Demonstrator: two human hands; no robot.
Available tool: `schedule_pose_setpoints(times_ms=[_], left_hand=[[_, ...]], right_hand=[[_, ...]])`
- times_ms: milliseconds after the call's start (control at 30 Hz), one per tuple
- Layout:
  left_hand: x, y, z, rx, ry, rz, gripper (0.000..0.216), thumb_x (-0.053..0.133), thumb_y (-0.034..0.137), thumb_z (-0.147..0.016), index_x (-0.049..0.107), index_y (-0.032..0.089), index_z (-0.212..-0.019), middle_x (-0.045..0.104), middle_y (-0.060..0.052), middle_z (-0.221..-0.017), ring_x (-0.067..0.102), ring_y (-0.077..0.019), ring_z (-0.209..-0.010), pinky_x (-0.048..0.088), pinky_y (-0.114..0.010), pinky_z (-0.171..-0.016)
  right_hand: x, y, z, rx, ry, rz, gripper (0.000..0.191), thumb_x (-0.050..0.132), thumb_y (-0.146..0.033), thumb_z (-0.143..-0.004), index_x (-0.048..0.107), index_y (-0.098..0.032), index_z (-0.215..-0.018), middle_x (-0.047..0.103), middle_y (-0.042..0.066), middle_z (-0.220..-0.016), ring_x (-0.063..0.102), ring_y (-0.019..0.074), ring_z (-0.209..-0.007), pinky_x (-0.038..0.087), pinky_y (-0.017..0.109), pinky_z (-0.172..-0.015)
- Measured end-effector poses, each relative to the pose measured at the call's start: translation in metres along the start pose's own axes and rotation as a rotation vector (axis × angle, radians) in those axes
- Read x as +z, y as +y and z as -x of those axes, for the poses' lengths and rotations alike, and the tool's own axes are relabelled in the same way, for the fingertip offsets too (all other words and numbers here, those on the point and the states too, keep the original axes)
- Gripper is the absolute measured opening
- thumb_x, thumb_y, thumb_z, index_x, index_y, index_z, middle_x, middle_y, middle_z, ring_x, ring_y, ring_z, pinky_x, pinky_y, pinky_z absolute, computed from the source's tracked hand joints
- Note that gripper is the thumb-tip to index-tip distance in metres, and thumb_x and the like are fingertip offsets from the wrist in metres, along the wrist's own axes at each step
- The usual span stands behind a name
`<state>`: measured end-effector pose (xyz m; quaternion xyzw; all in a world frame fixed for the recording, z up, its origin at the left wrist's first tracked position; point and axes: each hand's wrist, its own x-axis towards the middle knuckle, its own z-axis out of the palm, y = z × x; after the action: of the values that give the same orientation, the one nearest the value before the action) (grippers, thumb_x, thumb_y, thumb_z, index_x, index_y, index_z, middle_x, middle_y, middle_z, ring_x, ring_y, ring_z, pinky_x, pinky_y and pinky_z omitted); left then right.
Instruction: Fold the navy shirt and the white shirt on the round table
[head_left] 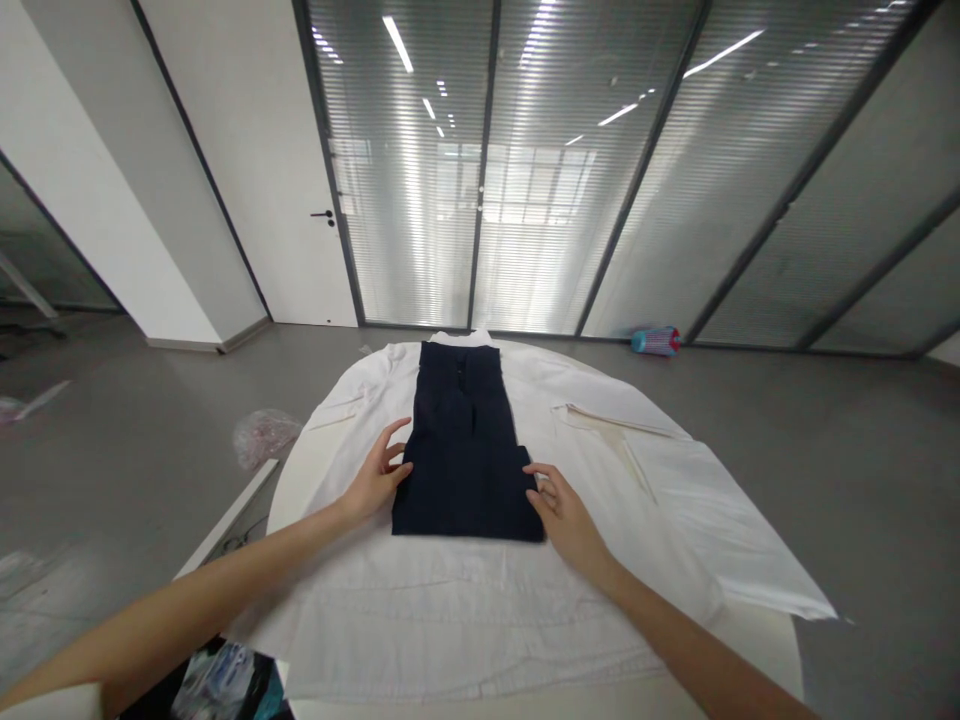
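At the centre of the round white table [757, 640], a folded navy-blue fabric garment [463, 450] lies on a spread white cloth sheet [465, 610]. The left hand [379, 475] rests loosely spread against the garment's near-left edge; the right hand [564, 515], fingers extended, touches its near-right corner; neither grips. Uneven pressure could likely skew the fold or drag the loose sheet, which overhangs at right. A crumpled clear plastic bag [262, 435] lies on the floor at left.
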<state>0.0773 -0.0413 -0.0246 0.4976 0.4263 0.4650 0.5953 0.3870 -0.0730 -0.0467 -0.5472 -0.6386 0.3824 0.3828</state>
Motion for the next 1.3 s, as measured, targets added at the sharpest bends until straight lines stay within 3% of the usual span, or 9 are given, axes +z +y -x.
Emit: schedule_pose_setpoints(times_ms=[300, 400, 533, 633, 733, 900, 1033, 1167, 1300], left_hand=[[-0.005, -0.008, -0.014, -0.040, 0.129, -0.296, 0.065, 0.066, 0.020, -0.072, 0.042, 0.027, -0.132, 0.057, -0.004, -0.110, 0.064, -0.0156, -0.083, 0.055, -0.029, -0.072], [0.005, 0.006, -0.012, 0.224, 0.163, -0.693, 0.051, 0.063, 0.021, -0.078, 0.053, 0.025, -0.128, 0.048, -0.011, -0.131, 0.062, -0.0235, -0.106, 0.053, -0.041, -0.089], [0.035, 0.017, -0.007, 0.539, -0.165, -1.086, 0.032, 0.043, 0.027, -0.098, 0.065, 0.024, -0.121, 0.057, -0.009, -0.134, 0.046, -0.0272, -0.134, 0.036, -0.048, -0.113], [0.048, 0.009, -0.008, 0.546, -0.394, -1.216, 0.040, 0.037, 0.033, -0.102, 0.058, 0.026, -0.136, 0.054, -0.006, -0.144, 0.036, -0.0276, -0.143, 0.026, -0.052, -0.118], [0.045, -0.008, -0.010, 0.545, -0.457, -1.295, 0.049, 0.037, 0.037, -0.102, 0.039, 0.032, -0.150, 0.034, -0.003, -0.159, 0.022, -0.0297, -0.149, 0.016, -0.057, -0.120], [0.036, -0.021, -0.009, 0.577, -0.457, -1.351, 0.051, 0.034, 0.037, -0.103, 0.030, 0.034, -0.154, 0.026, -0.002, -0.162, 0.017, -0.0297, -0.151, 0.014, -0.060, -0.120], [0.036, -0.023, -0.010, 0.600, -0.453, -1.355, 0.054, 0.036, 0.039, -0.102, 0.027, 0.031, -0.156, 0.029, -0.005, -0.161, 0.018, -0.0301, -0.150, 0.014, -0.060, -0.120], [0.032, -0.026, -0.014, 0.585, -0.343, -1.376, 0.060, 0.043, 0.047, -0.099, 0.029, 0.031, -0.155, 0.022, -0.006, -0.163, 0.015, -0.0322, -0.151, 0.016, -0.057, -0.121], [0.024, -0.030, -0.015, 0.469, -0.192, -1.405, 0.077, 0.046, 0.064, -0.093, 0.027, 0.025, -0.156, 0.016, -0.011, -0.164, 0.011, -0.0349, -0.151, 0.020, -0.054, -0.120]], right_hand=[[-0.002, 0.003, -0.022, 0.118, -0.064, 0.097, 0.022, 0.047, -0.026, -0.085, 0.050, -0.022, -0.106, 0.047, -0.008, -0.065, 0.045, 0.0095, -0.045, 0.036, 0.021, -0.048], [-0.002, 0.002, -0.022, 0.100, -0.054, 0.138, 0.022, 0.048, -0.025, -0.085, 0.052, -0.022, -0.107, 0.048, -0.007, -0.066, 0.046, 0.0102, -0.048, 0.036, 0.022, -0.050], [0.001, 0.003, -0.022, 0.054, -0.020, 0.178, 0.022, 0.049, -0.024, -0.085, 0.056, -0.022, -0.106, 0.047, -0.006, -0.067, 0.049, 0.0116, -0.054, 0.039, 0.023, -0.056], [0.002, 0.003, -0.020, 0.014, 0.005, 0.223, 0.022, 0.050, -0.022, -0.085, 0.058, -0.022, -0.105, 0.050, -0.005, -0.069, 0.052, 0.0128, -0.059, 0.042, 0.025, -0.062], [-0.002, -0.003, -0.015, 0.014, -0.023, 0.325, 0.025, 0.048, -0.020, -0.087, 0.060, -0.020, -0.109, 0.056, -0.001, -0.076, 0.057, 0.0146, -0.062, 0.046, 0.028, -0.065], [0.001, -0.034, -0.007, -0.273, 0.007, 0.710, 0.036, 0.054, -0.036, -0.091, 0.064, -0.021, -0.123, 0.053, 0.015, -0.132, 0.062, 0.0286, -0.107, 0.050, 0.045, -0.093], [0.028, -0.047, -0.014, -0.498, -0.072, 0.803, 0.061, 0.041, -0.055, -0.097, 0.046, -0.020, -0.147, 0.031, 0.013, -0.158, 0.028, 0.0323, -0.146, 0.031, 0.051, -0.116], [0.045, -0.029, -0.020, -0.438, -0.224, 0.842, 0.078, 0.027, -0.064, -0.098, 0.025, -0.013, -0.157, 0.023, 0.016, -0.161, 0.019, 0.0310, -0.150, 0.022, 0.054, -0.119], [0.034, -0.009, -0.016, -0.389, -0.245, 0.867, 0.083, 0.026, -0.068, -0.096, 0.026, -0.010, -0.156, 0.018, 0.017, -0.161, 0.017, 0.0300, -0.150, 0.019, 0.051, -0.121]])
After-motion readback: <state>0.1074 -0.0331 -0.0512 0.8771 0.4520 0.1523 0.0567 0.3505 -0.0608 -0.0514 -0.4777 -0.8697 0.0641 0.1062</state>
